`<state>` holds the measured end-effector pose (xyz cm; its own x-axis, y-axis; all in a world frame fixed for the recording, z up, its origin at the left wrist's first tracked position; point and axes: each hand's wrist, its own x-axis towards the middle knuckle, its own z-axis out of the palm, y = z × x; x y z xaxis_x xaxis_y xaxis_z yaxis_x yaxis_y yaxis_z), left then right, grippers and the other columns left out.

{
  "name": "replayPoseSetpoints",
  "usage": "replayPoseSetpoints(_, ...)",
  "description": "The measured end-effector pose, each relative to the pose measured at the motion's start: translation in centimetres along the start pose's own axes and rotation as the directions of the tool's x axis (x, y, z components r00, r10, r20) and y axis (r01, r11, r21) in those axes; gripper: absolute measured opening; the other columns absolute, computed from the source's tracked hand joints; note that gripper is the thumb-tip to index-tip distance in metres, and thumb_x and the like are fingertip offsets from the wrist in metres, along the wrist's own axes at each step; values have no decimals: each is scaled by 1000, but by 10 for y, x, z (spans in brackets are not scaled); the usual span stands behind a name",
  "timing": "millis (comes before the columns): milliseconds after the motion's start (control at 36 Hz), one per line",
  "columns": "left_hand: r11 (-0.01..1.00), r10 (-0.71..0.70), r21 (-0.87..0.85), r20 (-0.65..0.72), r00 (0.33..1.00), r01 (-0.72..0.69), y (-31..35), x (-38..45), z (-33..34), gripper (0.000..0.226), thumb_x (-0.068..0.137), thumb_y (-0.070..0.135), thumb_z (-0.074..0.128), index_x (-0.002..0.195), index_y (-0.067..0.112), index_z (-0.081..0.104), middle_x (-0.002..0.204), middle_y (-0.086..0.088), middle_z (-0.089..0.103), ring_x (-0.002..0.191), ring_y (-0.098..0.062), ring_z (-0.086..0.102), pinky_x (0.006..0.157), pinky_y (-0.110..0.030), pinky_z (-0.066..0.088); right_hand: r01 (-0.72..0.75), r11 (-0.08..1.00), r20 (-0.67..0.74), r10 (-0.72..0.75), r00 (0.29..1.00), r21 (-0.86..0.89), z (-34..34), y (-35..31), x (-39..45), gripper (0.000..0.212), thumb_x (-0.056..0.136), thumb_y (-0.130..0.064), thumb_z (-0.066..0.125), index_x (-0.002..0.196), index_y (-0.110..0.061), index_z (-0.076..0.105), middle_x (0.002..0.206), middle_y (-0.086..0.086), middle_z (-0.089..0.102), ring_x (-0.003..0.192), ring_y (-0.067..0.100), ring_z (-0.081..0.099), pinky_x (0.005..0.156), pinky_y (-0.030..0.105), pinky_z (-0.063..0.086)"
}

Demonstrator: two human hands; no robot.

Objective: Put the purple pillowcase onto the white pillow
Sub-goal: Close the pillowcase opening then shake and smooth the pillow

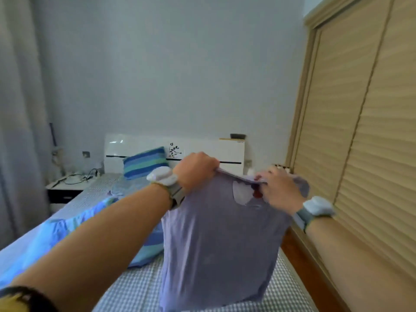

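The purple pillowcase (220, 239) hangs in the air above the bed, bulging as if filled; its lower end touches the mattress. My left hand (195, 171) grips the top left edge of its opening. My right hand (279, 188) pinches the top right edge. A small patch of white with a red spot (242, 192) shows at the opening between my hands; I cannot tell whether it is the white pillow. Both wrists wear pale bands.
A checked bed (139, 287) lies below. A blue striped pillow (145, 162) leans on the white headboard (202, 146). A light blue quilt (56, 235) is bunched at the left. A wooden wardrobe (360, 143) stands close on the right, a nightstand (67, 185) far left.
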<state>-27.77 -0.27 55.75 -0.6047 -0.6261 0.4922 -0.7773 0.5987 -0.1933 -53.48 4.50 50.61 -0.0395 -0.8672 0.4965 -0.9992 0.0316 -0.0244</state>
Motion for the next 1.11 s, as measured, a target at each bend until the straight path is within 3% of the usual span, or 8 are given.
replayPoseSetpoints(111,991,101,-73,-125,987,-111,6,-5,-21,14,90,23,54,87,19,68,91,-12,70,87,-36,66,68,-35,42,184,853,2,-212,977,488,-20,-83,11,48,89,-33,65,134,-26,53,128,-4,61,117,14,54,99,33,43)
replayPoseSetpoints(250,881,-132,-473,-242,961,2,-19,-27,-19,25,87,38,68,109,30,61,95,2,62,88,-22,63,80,-33,49,149,927,-141,-106,984,344,-12,-110,24,24,98,-25,50,82,-16,66,92,11,71,89,33,64,69,39,47)
replayPoseSetpoints(389,467,-285,-815,230,931,344,-61,-144,28,96,66,66,76,145,44,26,129,-7,57,110,-20,64,104,-36,49,-124,886,-168,219,961,448,19,-122,20,31,97,-21,49,70,-8,55,83,20,66,78,40,59,60,34,34)
replayPoseSetpoints(500,351,-228,-778,468,854,521,-54,-239,80,57,88,36,73,136,38,42,115,10,64,96,-1,66,89,-24,55,-248,805,-87,346,934,539,32,-124,21,29,96,-14,46,70,-6,55,87,22,65,79,38,57,64,32,30)
replayPoseSetpoints(695,566,-636,-513,225,738,645,-41,-299,151,29,92,32,36,76,16,55,78,-2,70,78,-25,66,66,-40,42,-311,872,95,298,950,377,52,-115,0,20,88,-6,47,93,-5,66,101,26,66,99,45,61,80,40,50)
replayPoseSetpoints(834,847,-386,-373,61,921,379,-41,-245,124,27,81,42,23,78,19,37,71,-14,60,70,-41,57,56,-39,31,497,801,33,-537,843,334,35,-152,-8,80,81,-43,75,148,-20,39,149,7,42,138,28,35,117,40,26)
replayPoseSetpoints(973,893,-251,-379,29,968,243,-31,-186,90,15,83,31,31,73,21,35,70,-14,58,69,-39,57,63,-45,46,438,899,526,-363,769,-19,45,-106,-14,19,89,-28,55,106,-28,63,113,1,67,108,27,61,92,42,47)
replayPoseSetpoints(1112,882,-122,-441,124,985,165,-43,-188,75,45,93,60,42,77,18,46,67,2,57,67,-21,56,64,-40,46,289,946,175,-312,934,146,73,-70,-44,29,78,-20,40,90,-22,66,96,1,66,94,27,60,78,42,49)
